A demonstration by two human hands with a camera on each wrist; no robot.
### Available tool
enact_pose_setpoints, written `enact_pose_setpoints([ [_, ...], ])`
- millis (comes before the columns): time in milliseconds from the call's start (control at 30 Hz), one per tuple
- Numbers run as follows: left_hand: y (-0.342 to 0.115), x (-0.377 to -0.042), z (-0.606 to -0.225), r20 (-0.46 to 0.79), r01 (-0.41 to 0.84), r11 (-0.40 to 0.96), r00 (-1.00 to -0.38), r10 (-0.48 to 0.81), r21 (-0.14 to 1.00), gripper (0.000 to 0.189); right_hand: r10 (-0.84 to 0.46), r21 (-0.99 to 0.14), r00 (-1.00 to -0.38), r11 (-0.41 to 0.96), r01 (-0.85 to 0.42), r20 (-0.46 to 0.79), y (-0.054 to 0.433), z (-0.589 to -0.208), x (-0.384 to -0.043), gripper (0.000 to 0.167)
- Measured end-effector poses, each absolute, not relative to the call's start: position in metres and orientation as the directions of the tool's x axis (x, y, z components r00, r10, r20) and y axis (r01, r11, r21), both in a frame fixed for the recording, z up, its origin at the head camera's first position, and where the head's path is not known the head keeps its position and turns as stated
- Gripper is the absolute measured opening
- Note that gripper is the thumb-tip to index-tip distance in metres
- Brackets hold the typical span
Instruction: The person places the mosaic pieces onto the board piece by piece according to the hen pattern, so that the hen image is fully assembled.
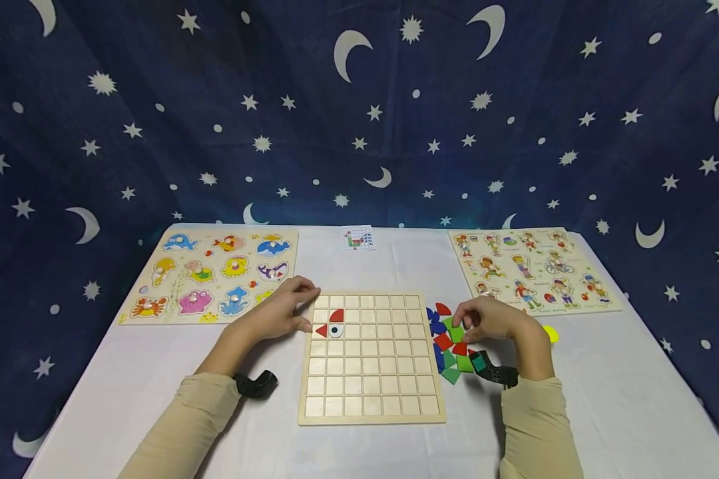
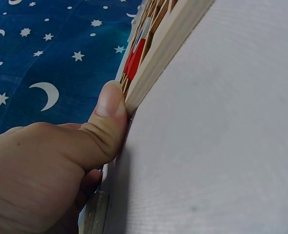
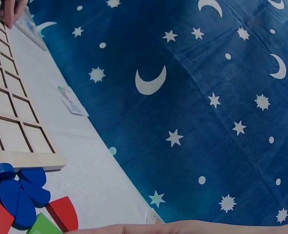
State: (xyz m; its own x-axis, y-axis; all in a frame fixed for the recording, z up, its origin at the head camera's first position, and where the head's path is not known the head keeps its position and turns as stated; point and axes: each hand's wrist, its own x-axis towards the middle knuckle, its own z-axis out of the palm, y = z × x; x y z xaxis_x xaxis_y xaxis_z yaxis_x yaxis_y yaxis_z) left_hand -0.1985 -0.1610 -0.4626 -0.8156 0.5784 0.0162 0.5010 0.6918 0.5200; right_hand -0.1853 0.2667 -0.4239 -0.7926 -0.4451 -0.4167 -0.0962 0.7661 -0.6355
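Note:
A wooden grid board (image 1: 371, 420) lies in front of me. In its upper left cells are a red quarter-circle piece (image 1: 337, 315), a red triangle (image 1: 321, 330) and a white eye piece (image 1: 335, 330). My left hand (image 1: 280, 309) touches the board's upper left edge; in the left wrist view its thumb (image 2: 109, 105) presses against the wooden rim. Right of the board, my right hand (image 1: 494, 319) reaches over a pile of coloured pieces, loosely bent fingers and thumb apart around a green square piece (image 1: 457, 334). Blue petal-shaped pieces (image 3: 23, 207) lie beside it.
A sea-animal puzzle board (image 1: 210, 273) lies at the left and a puzzle board with figures (image 1: 539, 273) at the right. A small picture card (image 1: 358, 238) lies behind the grid board. A yellow round piece (image 1: 551, 334) sits beyond my right wrist. A starry cloth hangs behind.

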Motion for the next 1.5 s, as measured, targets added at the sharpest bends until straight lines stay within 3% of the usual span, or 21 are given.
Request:
enact_pose_setpoints([
  [233,-0.161,-0.198,-0.462,0.02,0.502,0.688,-0.814,0.58,0.524,0.074,-0.346,-0.565,-0.807,0.825,-0.019,-0.478,0.259,-0.423,-0.186,0.022],
  [500,-0.162,-0.199,-0.462,0.032,0.516,0.687,-0.81,0.585,0.511,0.075,-0.35,-0.591,-0.815,0.806,-0.012,-0.462,0.259,-0.42,-0.188,0.019],
  [900,-0.162,-0.198,-0.461,0.059,0.536,0.678,-0.804,0.592,0.503,0.075,-0.348,-0.623,-0.899,0.774,-0.116,-0.265,0.247,-0.43,-0.197,0.014],
  [1500,-0.162,-0.199,-0.463,0.058,0.534,0.676,-0.804,0.592,0.508,0.076,-0.333,-0.572,-0.909,0.808,-0.14,-0.249,0.237,-0.438,-0.2,0.017],
])
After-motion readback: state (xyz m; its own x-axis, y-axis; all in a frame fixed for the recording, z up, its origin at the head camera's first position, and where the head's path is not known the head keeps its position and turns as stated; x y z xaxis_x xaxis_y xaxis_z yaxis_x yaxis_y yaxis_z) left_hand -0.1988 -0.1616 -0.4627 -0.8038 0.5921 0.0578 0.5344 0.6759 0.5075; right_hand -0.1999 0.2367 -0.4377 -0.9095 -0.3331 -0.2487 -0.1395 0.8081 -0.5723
